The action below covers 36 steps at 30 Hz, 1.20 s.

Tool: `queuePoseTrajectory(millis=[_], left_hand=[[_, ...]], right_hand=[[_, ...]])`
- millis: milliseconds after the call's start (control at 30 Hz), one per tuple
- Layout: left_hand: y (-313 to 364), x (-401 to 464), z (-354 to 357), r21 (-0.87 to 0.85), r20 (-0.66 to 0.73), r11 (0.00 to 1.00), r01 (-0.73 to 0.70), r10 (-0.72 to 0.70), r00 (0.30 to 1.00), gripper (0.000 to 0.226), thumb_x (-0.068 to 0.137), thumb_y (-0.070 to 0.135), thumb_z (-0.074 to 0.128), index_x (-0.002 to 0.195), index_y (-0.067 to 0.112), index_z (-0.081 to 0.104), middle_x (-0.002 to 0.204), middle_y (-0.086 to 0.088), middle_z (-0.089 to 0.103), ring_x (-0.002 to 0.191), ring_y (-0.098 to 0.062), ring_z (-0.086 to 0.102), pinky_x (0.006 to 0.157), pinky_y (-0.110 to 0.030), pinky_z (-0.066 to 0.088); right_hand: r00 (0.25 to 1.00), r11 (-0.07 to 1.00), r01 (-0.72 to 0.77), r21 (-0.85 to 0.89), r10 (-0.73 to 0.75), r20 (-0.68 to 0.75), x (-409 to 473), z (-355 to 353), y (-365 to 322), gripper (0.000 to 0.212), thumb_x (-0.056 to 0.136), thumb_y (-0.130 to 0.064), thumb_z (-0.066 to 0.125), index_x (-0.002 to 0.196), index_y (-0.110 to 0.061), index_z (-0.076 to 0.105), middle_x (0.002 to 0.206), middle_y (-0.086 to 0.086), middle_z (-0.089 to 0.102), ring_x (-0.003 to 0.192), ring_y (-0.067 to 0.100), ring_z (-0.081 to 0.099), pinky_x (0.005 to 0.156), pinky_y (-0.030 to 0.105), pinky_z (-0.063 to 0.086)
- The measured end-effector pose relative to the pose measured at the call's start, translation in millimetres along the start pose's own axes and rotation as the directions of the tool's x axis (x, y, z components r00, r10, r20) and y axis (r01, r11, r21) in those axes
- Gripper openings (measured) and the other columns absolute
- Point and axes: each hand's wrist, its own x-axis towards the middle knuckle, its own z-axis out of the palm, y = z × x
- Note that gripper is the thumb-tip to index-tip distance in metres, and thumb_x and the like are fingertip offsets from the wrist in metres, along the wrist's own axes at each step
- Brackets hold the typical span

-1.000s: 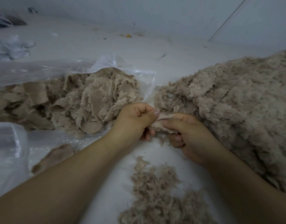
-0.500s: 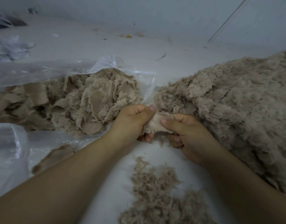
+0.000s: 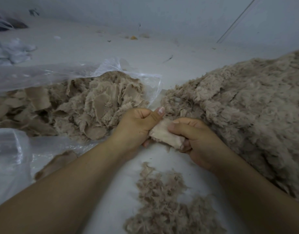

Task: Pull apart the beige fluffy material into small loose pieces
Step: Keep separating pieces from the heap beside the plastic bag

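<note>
White surface (image 3: 121, 46), pale wall behind. Both hands' fingers curled tight, clamped on 1 beige fabric scrap (image 3: 164, 134): left hand (image 3: 137, 128), right hand (image 3: 196, 141). Fluff pile (image 3: 162, 200) below fingers, bagged scraps (image 3: 94, 102) left, big fluffy heap (image 3: 246, 107) right.

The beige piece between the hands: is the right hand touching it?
Touching. The head view shows the right hand with its thumb pressed on top of the beige piece and its fingers curled under it; the left hand grips the other end.
</note>
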Motion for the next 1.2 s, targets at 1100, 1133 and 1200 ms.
queuePoseTrajectory(millis=[1100, 1133, 1200], left_hand=[[1.8, -4.1, 7.7, 0.085, 0.098, 0.996, 0.017, -0.026, 0.995, 0.051, 0.072, 0.042, 0.071, 0.081, -0.007, 0.061, 0.054, -0.008, 0.057, 0.040, -0.016, 0.049, 0.039, -0.020, 0.039], [3.0, -4.4, 6.6, 0.083, 0.102, 0.996, 0.019, -0.027, 0.994, 0.051, 0.073, 0.042, 0.072, 0.081, -0.007, 0.062, 0.055, -0.010, 0.057, 0.041, -0.015, 0.050, 0.040, -0.020, 0.040], [5.7, -5.3, 3.2, 0.089, 0.145, 0.996, 0.008, -0.021, 0.989, 0.045, 0.078, 0.044, 0.076, 0.076, 0.000, 0.067, 0.058, -0.011, 0.059, 0.043, -0.018, 0.051, 0.041, -0.022, 0.041]], right_hand=[[0.994, 0.993, -0.022, 0.119, 0.034, -0.102, 2.3, 4.6, -1.9, 0.036, 0.097, -0.016, 0.051, 0.064, -0.014, 0.065, 0.048, -0.004, 0.038, 0.039, 0.004, 0.026, 0.037, 0.016, 0.021], [0.995, 0.994, -0.018, 0.108, 0.029, -0.099, 2.6, 4.5, -1.4, 0.041, 0.097, -0.017, 0.051, 0.059, -0.018, 0.065, 0.047, -0.005, 0.038, 0.039, 0.004, 0.026, 0.037, 0.017, 0.022], [0.994, 0.993, -0.015, 0.116, 0.027, -0.105, 3.0, 4.4, -1.7, 0.045, 0.098, -0.016, 0.050, 0.056, -0.020, 0.064, 0.049, -0.004, 0.037, 0.040, 0.005, 0.027, 0.036, 0.017, 0.023]])
